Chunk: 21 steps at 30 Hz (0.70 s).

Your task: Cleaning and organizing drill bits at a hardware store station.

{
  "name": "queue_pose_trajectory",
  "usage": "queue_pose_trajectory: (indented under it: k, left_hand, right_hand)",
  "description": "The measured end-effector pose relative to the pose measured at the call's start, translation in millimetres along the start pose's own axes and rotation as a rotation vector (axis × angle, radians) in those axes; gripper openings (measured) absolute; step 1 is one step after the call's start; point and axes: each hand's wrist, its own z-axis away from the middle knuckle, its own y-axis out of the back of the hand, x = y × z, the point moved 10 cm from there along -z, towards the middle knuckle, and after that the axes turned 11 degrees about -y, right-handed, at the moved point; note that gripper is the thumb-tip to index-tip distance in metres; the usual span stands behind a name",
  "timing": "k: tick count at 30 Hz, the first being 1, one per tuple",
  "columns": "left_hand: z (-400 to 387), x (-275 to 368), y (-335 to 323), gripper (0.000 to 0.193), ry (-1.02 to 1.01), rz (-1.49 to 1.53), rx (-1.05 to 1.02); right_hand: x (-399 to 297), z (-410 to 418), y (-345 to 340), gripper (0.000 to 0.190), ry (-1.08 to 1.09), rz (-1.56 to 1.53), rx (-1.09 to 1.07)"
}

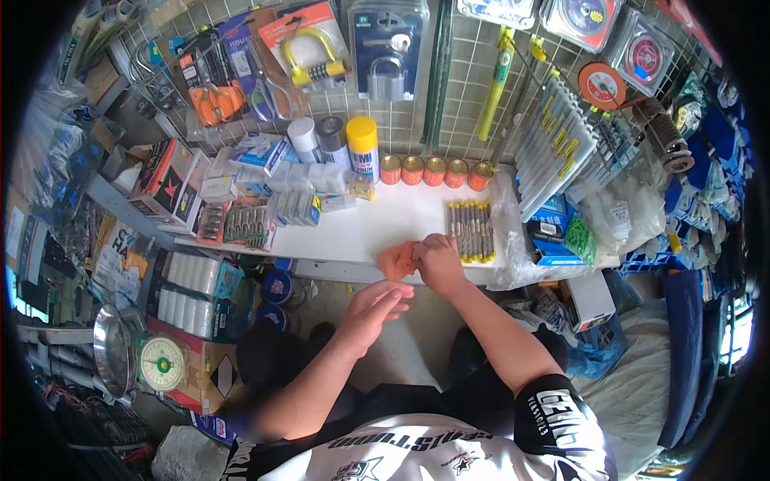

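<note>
My right hand is closed on an orange cloth, which hangs at the front edge of a white shelf top. Just below the cloth is my left hand, its fingers apart and nothing seen in it. To the right of the cloth, a row of drill bits with yellow end caps lies side by side. Several small orange-red cans with gold lids stand in a line at the back. Spray cans with a yellow cap, a grey cap and a white cap stand left of them.
Boxes and blister packs crowd the shelf's left side. Padlock packs and scissors hang on a wire grid behind. Plastic bags and a blue case sit at right. A dial scale is at lower left.
</note>
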Motion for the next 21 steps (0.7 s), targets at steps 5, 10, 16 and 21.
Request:
queue_pose_trajectory:
  k: [5, 10, 16, 21]
  left_hand:
    - [1, 16, 30, 0.033, -0.165, -0.199, 0.041]
    - [10, 47, 48, 0.044, -0.433, -0.436, 0.383]
    - [-10, 24, 29, 0.037, -0.255, -0.007, 0.084]
    - [-5, 48, 47, 0.033, -0.419, -0.512, 0.166]
  right_hand:
    - [-43, -6, 73, 0.014, 0.089, -0.588, 0.127]
    - [-60, 7, 49, 0.014, -0.163, -1.235, -0.487]
    - [-84, 16, 55, 0.019, -0.057, -1.119, -0.62]
    - [-67, 18, 74, 0.019, -0.019, -0.887, -0.632]
